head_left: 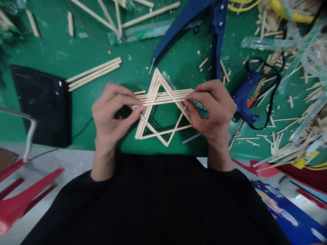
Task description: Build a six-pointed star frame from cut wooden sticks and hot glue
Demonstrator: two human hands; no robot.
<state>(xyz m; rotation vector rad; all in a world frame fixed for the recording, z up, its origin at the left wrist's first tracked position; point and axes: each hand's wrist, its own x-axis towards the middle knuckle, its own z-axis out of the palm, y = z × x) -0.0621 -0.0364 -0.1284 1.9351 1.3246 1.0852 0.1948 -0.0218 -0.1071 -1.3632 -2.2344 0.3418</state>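
Note:
A six-pointed star frame of thin wooden sticks [153, 99] is in front of me over the green table. My left hand [113, 110] pinches its left corner between thumb and fingers. On the other side, my right hand [211, 107] pinches the right end of the same upper row of sticks. That row and the star's left side are several sticks thick, while the lower sides look thinner. The fingertips hide both side corners. Just beyond the star's top point lies a large blue cutter [176, 29] with open handles.
A blue glue gun [246, 97] with a black cord lies right, beside scattered stick offcuts [277, 141] and plastic wrappers [268, 43]. At left are a black box-like device [41, 105] and three loose sticks [94, 74]. A joined stick frame [150, 15] lies at the back. Red stools [28, 200] stand below.

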